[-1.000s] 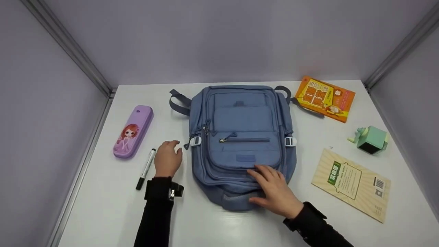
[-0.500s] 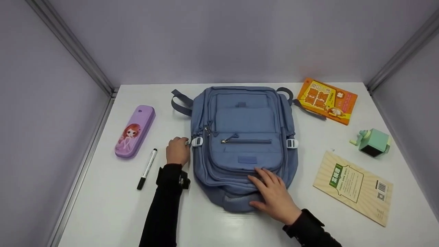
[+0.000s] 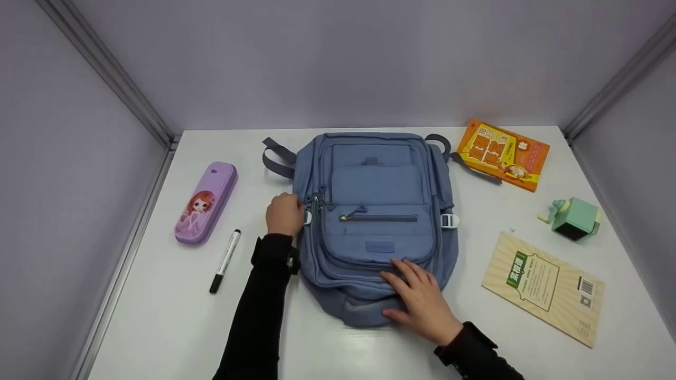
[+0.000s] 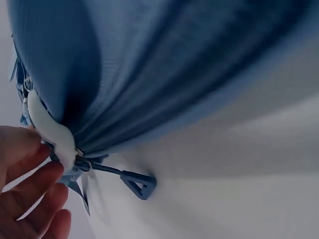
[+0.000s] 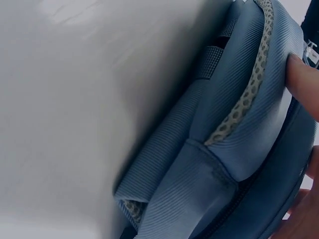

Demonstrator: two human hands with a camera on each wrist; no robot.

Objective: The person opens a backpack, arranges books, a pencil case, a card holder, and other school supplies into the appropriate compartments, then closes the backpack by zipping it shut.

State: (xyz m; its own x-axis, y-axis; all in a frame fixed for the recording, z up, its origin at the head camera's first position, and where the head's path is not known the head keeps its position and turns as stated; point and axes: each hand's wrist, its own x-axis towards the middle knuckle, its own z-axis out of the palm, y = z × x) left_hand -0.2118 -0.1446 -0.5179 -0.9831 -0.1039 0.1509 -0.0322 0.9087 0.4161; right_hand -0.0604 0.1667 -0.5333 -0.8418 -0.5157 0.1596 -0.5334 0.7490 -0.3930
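A blue backpack (image 3: 377, 184) lies on the white table with its front pockets facing up. At its left side my left hand (image 3: 285, 214) bends its fingers at the white side buckle (image 4: 50, 124), gripping the backpack's edge there. Just beyond these fingers a dark triangular zipper pull (image 4: 139, 185) dangles free on its cord. My right hand (image 3: 422, 303) rests on the lower right of the backpack, fingers spread over the front pocket and thumb by the padded bottom. A short zipper (image 3: 377, 217) crosses the front pocket.
Left of the backpack lie a purple pencil case (image 3: 206, 203) and a white marker (image 3: 225, 261) with black ends. To the right are an orange snack packet (image 3: 501, 153), a green pencil sharpener (image 3: 573, 219) and a beige booklet (image 3: 544, 290). Panels wall the table.
My left hand has moved right and up, from beside the marker to the backpack's side buckle, and its fingers have curled there. My right hand stays on the backpack.
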